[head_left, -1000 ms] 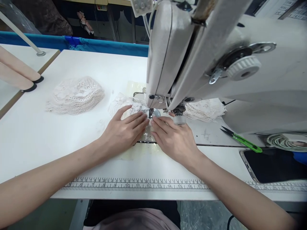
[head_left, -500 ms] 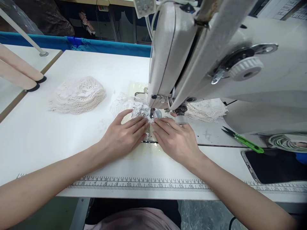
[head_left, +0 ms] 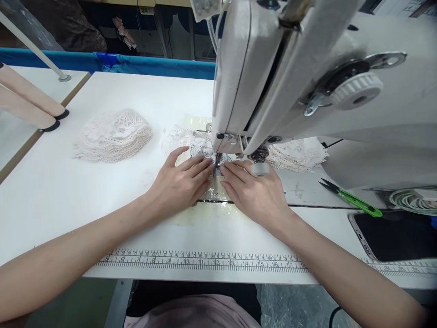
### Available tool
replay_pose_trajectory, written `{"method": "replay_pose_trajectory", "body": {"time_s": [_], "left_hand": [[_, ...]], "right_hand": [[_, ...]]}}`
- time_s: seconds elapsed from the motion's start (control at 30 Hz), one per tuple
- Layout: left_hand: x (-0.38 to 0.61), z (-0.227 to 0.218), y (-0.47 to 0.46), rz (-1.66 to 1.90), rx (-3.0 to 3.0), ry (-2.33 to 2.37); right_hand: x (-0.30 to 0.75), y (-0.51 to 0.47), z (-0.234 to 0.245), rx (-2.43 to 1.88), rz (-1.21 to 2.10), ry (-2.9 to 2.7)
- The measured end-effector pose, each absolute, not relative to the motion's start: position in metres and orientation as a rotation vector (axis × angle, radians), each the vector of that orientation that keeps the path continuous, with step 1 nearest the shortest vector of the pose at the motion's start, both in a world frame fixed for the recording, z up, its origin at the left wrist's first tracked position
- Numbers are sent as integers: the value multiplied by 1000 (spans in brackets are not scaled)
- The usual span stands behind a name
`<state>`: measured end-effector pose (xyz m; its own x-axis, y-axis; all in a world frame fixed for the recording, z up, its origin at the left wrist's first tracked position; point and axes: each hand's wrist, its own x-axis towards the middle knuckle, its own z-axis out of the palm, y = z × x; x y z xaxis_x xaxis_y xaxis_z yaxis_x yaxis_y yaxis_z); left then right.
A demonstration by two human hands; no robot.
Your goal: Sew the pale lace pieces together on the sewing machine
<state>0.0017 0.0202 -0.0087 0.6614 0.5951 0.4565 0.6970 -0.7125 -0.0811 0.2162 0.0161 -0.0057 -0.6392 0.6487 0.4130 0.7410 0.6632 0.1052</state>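
A piece of white lace (head_left: 201, 149) lies under the presser foot (head_left: 217, 160) of a white sewing machine (head_left: 235, 77). My left hand (head_left: 182, 180) rests flat on the lace's near edge, fingers stretched out and thumb apart, just left of the foot. On the other side, my right hand (head_left: 254, 189) lies with its fingers extended and tips close to the foot. Whether those tips touch lace is hard to make out. Part of the right hand is hidden behind the machine's knob (head_left: 260, 168).
Lace stacks lie on the left (head_left: 114, 136) and behind the right hand (head_left: 297, 154). Green thread snips (head_left: 355, 200), a phone (head_left: 396, 237) and a coiled band (head_left: 414, 200) are at the right. A printed ruler (head_left: 205, 262) runs along the table's front edge. Pale padded rolls (head_left: 30, 100) reach in from the left.
The lace has shifted slightly away from me under the foot, and both hands have moved a little forward with it. The whole view has also shifted slightly.
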Motion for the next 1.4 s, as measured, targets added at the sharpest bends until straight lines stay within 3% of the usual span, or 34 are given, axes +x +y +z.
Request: {"method": "replay_pose_trajectory", "body": {"time_s": [0.3, 0.47, 0.6, 0.8, 0.9, 1.07, 1.27, 1.4], "left_hand": [[-4, -10, 24, -605, -2651, -1166], [-12, -7, 29, -524, -2560, -1359], [-28, 14, 34, -467, -2669, -1457], [-59, 62, 27, -359, -3399, -1597], [-65, 70, 25, -358, -3562, -1544], [-60, 53, 12, -582, -3360, -1686], [-39, 12, -16, -439, -2995, -1214], [-47, 11, -24, -450, -3011, -1164]], "right_hand": [[222, 16, -2, -1069, -528, -2502], [222, 16, -4, -1065, -449, -2498], [217, 11, -4, -951, -54, -2450], [186, 4, 16, -945, 708, -2358], [167, 9, 27, -976, 886, -2347], [168, 14, 25, -904, 709, -2389], [208, 8, 16, -892, 307, -2401], [202, -1, 13, -876, 204, -2624]]}}
